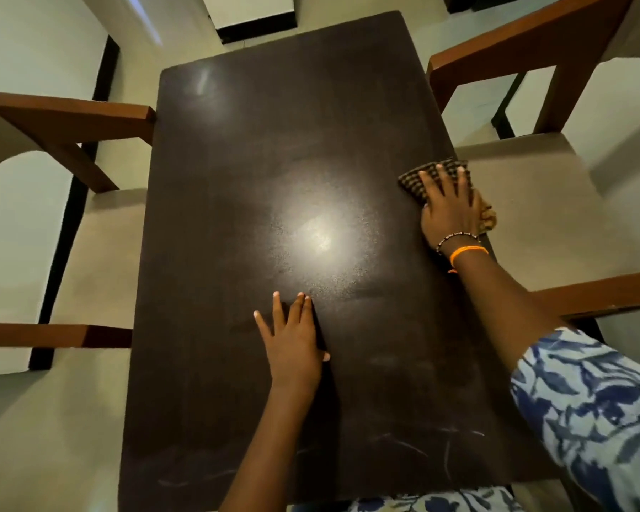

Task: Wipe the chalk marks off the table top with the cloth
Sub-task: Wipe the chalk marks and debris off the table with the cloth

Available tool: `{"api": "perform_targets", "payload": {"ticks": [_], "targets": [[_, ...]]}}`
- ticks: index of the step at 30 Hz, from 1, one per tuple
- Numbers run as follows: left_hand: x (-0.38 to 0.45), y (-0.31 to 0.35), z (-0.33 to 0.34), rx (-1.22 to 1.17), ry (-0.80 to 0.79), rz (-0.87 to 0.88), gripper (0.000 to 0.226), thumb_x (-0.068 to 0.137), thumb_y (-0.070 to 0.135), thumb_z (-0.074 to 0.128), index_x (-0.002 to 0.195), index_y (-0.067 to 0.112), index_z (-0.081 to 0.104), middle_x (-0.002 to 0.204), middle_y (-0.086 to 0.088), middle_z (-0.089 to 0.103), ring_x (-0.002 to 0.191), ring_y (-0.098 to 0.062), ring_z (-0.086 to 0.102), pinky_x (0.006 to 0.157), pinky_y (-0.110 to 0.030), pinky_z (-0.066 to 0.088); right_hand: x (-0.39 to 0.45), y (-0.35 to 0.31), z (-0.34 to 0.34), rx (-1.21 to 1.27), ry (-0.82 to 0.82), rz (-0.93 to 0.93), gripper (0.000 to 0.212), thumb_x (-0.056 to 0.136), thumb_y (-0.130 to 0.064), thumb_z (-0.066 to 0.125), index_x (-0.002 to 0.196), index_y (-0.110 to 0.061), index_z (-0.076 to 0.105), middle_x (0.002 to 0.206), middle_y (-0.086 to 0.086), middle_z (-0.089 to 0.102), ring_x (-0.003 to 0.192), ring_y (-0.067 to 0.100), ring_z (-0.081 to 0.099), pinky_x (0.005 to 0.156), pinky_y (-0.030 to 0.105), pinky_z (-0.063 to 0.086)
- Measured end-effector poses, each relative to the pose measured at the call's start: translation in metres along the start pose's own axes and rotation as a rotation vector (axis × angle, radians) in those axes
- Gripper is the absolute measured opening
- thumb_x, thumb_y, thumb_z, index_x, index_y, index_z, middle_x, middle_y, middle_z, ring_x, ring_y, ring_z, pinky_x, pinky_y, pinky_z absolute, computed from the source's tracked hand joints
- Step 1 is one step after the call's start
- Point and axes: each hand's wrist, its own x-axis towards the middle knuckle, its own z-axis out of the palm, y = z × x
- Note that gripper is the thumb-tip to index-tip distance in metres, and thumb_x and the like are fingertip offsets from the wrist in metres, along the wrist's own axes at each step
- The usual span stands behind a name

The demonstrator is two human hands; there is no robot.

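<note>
Faint white chalk marks [414,443] are seen near the front edge of the dark brown rectangular table top [259,171]. Brown checked cloth [435,171] is pressed flat at the right edge under the right hand [449,206], fingers straight; the left hand [292,345] is laid flat, fingers spread.

A dining room in a home, by the look of it: a dark tabletop [274,160] with cushioned wooden chairs [525,201] drawn up left and right, over pale floor tiles [15,234].

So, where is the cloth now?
In the head view, the cloth lies at the table's right edge, under the right hand, beside the right chair.
</note>
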Motion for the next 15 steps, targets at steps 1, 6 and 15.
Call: {"api": "perform_targets", "payload": {"ticks": [1, 6, 15], "targets": [[0.000, 0.001, 0.000, 0.002, -0.001, -0.002, 0.092, 0.081, 0.029, 0.066, 0.149, 0.015, 0.006, 0.159, 0.001, 0.006, 0.145, -0.030, -0.015, 0.111, -0.057, -0.013, -0.001, -0.006, 0.003, 0.008, 0.009, 0.026, 0.061, 0.088, -0.017, 0.049, 0.145, -0.024, 0.029, 0.156, 0.007, 0.021, 0.144, 0.034, 0.009, 0.112, 0.055, 0.012], [-0.002, 0.001, -0.001, -0.020, -0.008, -0.011, 0.091, 0.082, 0.025, 0.065, 0.150, 0.016, 0.006, 0.160, 0.002, 0.005, 0.145, -0.029, -0.015, 0.111, -0.055, -0.014, -0.010, -0.087, 0.022, 0.027, -0.049, -0.051, 0.065, 0.087, -0.020, 0.048, 0.146, -0.027, 0.023, 0.157, 0.007, 0.014, 0.144, 0.035, 0.005, 0.112, 0.054, 0.011], [-0.003, 0.007, -0.004, 0.028, -0.046, -0.035, 0.091, 0.084, 0.026, 0.064, 0.150, 0.017, 0.001, 0.160, 0.002, 0.000, 0.146, -0.030, -0.013, 0.117, -0.052, -0.001, -0.024, -0.162, 0.043, -0.011, -0.299, -0.683, 0.058, 0.093, -0.022, 0.040, 0.145, -0.038, 0.021, 0.158, -0.007, 0.010, 0.146, 0.024, 0.000, 0.114, 0.045, 0.013]]}}
